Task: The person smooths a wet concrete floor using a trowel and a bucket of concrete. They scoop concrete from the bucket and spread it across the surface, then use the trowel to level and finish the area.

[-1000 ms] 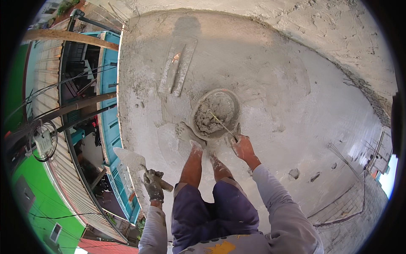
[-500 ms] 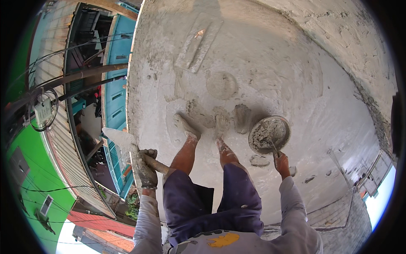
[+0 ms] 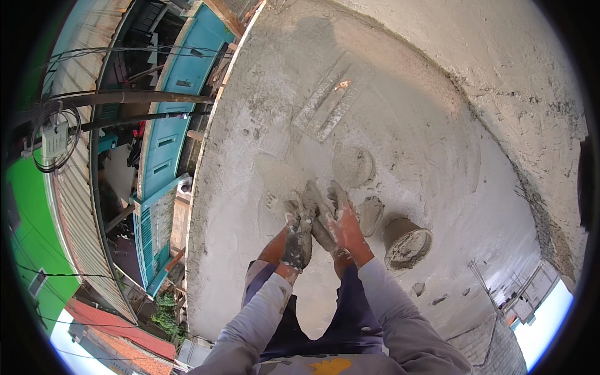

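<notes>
My left hand (image 3: 297,244), in a mortar-caked glove, is closed around the trowel handle (image 3: 322,232) between my lower legs, with the pale, mortar-coated blade (image 3: 278,178) pointing forward. My right hand (image 3: 344,222), bare and smeared with mortar, is beside it, fingers apart; whether it touches the trowel is unclear. A bucket of mortar (image 3: 407,244) stands right of my right hand. A long float (image 3: 328,106) lies farther forward on the grey surface, beyond a round wet imprint (image 3: 353,165).
The concrete surface (image 3: 231,187) ends at a raised edge on the left, with overhead cables, a grey box (image 3: 55,140), metal roofing (image 3: 81,231) and turquoise and green buildings beyond. A rough rendered wall (image 3: 500,75) borders the right. Rebar (image 3: 484,281) sticks up at lower right.
My right hand has let go of the bucket at the right and moved left beside my left hand. The trowel and left hand have moved inward from the left edge. The view has shifted.
</notes>
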